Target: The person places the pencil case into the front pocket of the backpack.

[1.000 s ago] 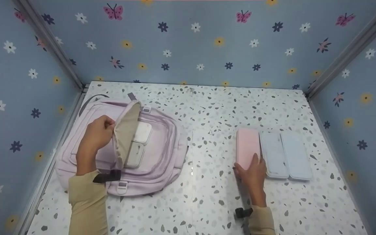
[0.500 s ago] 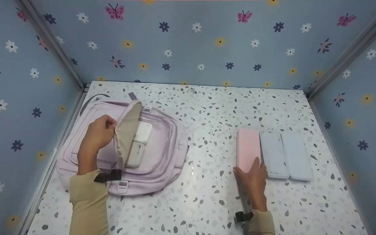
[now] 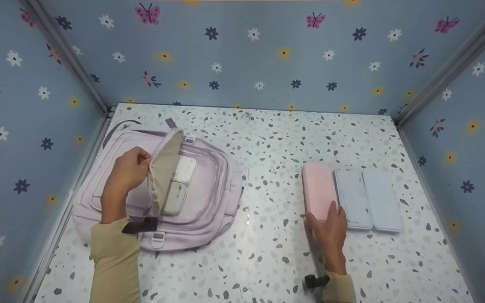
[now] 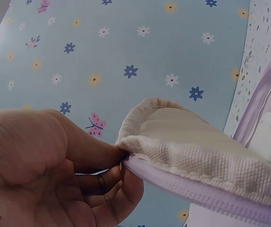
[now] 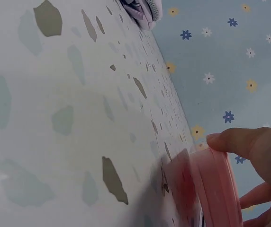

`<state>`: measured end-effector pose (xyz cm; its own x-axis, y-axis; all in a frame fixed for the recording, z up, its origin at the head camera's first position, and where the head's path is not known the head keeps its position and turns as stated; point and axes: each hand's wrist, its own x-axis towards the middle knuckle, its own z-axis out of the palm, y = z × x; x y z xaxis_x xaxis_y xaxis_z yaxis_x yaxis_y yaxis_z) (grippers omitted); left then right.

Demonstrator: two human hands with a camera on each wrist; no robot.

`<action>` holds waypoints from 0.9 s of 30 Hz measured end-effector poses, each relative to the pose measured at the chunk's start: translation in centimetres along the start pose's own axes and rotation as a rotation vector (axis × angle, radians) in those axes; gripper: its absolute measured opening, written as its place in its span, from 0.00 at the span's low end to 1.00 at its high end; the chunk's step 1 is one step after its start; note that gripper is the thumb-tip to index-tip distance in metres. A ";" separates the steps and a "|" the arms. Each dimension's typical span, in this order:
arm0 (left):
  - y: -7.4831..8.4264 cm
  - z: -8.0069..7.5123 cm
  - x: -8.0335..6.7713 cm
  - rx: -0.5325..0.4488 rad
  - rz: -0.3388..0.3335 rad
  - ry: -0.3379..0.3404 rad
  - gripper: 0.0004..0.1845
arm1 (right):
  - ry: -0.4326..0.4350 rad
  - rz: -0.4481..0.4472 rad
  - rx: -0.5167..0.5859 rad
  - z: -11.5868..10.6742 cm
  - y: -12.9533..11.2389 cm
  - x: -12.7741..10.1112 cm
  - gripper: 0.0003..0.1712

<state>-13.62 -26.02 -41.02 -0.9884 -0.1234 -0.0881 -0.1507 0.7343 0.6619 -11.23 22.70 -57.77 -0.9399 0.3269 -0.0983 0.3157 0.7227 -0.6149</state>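
A lilac backpack (image 3: 202,176) lies on its back at the left, its front compartment unzipped. My left hand (image 3: 126,172) pinches the edge of its beige-lined flap (image 3: 165,168) and holds it up; the zipper edge (image 4: 197,184) runs from the fingertips in the left wrist view. Inside the compartment lie a white rounded case (image 3: 184,169) and a greyish one (image 3: 174,199). My right hand (image 3: 328,231) grips the near end of a long pink case (image 3: 320,187), thumb on one side and fingers on the other. The case (image 5: 216,184) tilts over its reflection on the glossy tabletop.
Two pale blue cases (image 3: 353,200) lie side by side just right of the pink case. Speckled white tabletop (image 3: 267,202) stretches between backpack and cases. Flower-patterned panels (image 3: 242,54) enclose the back and both sides.
The pink case has tipped, its far end shifting slightly left, and its left side shows more. My right hand has moved slightly right and toward me. The left hand keeps holding the flap.
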 end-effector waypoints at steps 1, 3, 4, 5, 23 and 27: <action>0.0 0.0 0.0 0.001 0.001 0.001 0.12 | 0.004 -0.002 0.006 0.0 0.0 0.0 0.54; 0.0 0.1 0.1 0.004 0.007 0.005 0.12 | 0.012 -0.010 0.014 -0.1 0.0 0.1 0.54; 0.0 0.1 0.1 0.003 0.008 0.004 0.11 | 0.018 -0.016 0.019 -0.2 -0.1 0.1 0.54; 0.0 0.1 0.2 0.003 0.009 0.005 0.11 | 0.023 -0.021 0.026 -0.3 -0.1 0.1 0.53; -0.1 0.2 0.1 0.006 0.014 0.002 0.12 | 0.193 -0.274 0.107 -1.3 -1.1 0.2 0.46; -0.1 0.2 0.1 0.009 0.010 -0.002 0.12 | 0.213 -0.312 0.118 -1.5 -1.6 0.3 0.46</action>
<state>-13.69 -25.98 -41.22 -0.9900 -0.1145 -0.0826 -0.1405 0.7415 0.6561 -11.81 22.59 -55.63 -0.9364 0.2305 0.2646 -0.0100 0.7362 -0.6767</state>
